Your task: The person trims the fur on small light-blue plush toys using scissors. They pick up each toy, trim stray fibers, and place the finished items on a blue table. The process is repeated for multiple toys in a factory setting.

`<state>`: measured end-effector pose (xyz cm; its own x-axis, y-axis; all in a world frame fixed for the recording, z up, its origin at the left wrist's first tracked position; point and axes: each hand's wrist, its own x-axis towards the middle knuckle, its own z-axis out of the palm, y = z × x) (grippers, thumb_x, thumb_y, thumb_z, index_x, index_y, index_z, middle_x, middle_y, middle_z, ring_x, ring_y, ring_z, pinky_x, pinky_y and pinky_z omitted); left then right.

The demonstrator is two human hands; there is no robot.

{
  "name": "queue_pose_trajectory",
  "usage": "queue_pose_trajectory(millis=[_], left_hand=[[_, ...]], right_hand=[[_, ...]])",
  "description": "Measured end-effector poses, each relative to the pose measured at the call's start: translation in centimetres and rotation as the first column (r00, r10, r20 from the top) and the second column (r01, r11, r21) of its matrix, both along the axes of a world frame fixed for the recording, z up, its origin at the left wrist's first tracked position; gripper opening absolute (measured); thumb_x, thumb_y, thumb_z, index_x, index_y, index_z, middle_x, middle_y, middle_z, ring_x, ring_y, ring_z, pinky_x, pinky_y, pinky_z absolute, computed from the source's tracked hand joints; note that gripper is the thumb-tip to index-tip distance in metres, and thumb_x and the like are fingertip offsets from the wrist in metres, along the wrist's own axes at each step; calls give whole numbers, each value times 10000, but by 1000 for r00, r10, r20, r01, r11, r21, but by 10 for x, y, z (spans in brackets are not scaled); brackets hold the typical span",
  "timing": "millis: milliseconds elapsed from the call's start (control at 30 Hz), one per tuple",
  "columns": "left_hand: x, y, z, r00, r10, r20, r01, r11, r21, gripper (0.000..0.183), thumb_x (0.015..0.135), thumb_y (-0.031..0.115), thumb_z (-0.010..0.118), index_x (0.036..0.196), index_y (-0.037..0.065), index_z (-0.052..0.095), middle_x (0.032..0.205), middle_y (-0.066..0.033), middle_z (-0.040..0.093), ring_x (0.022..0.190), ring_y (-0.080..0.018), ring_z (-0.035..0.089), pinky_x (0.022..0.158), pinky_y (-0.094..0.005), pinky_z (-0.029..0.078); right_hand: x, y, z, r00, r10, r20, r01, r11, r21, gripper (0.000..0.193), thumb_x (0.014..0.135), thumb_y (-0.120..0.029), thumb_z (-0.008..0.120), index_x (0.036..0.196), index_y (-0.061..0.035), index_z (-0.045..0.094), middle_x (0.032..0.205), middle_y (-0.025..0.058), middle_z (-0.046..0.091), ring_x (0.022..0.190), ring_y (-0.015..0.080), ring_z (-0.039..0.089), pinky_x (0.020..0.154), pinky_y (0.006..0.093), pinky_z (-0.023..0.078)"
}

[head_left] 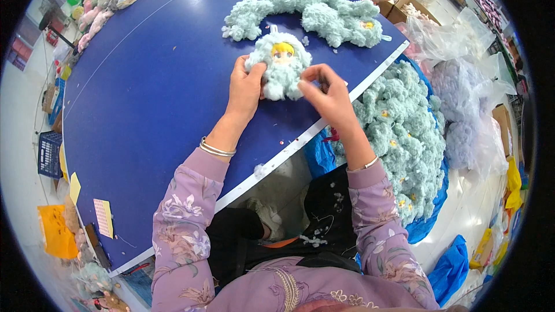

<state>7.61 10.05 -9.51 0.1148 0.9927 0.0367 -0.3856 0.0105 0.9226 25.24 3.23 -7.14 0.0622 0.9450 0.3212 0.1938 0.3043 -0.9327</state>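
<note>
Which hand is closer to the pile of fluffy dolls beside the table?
Right hand: it's just left of the pile; the left hand is farther left, holding another plush doll.

Fluffy pale-aqua, yellow-fringed plush doll (281,71), face up over blue table (150,92)

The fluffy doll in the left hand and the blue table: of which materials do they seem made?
Doll: matte, probably synthetic plush, judging by its tufted, fuzzy outline; its face looks smoother, perhaps plastic or printed fabric.
Table: top seems a smooth laminate or vinyl sheet with low sheen, judging by its even colour.
</note>
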Motion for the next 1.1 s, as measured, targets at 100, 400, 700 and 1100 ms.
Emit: queue_pose_trajectory(millis=[100,400,700,1100], left_hand=[[-13,1,-1,984,-174,21,175,984,-33,216,887,98,483,1098,57,495,920,-56,603,718,-111,592,536,-238,479],[-5,-14,12,948,-308,-81,317,939,137,304,871,133,615,1152,32,558,1030,-43,622,912,-101,597,791,-274,507],[-12,-2,12,870,-381,-312,468,836,287,507,907,247,661,1319,15,478,1231,-60,584,1101,-139,546,902,-301,483],[-15,114,-9,154,626,-764,-1,774,633,627,747,309,684,1318,148,481,1249,-187,541,1224,-349,443,998,-502,369]], right_hand=[[14,8,2,956,-195,-218,136,956,-259,358,871,-321,667,1011,-1,590,855,20,603,743,70,515,643,227,432],[8,5,11,968,-13,-250,-54,964,-261,294,879,-296,678,965,-24,605,700,-64,519,608,26,441,534,207,375],[25,8,5,932,-15,-362,-72,972,-224,178,903,-201,632,975,-41,605,703,-31,553,533,35,445,462,205,356],[44,9,1,746,208,-633,-326,942,-75,420,982,-337,459,1150,26,592,835,99,663,428,20,280,390,193,251]])
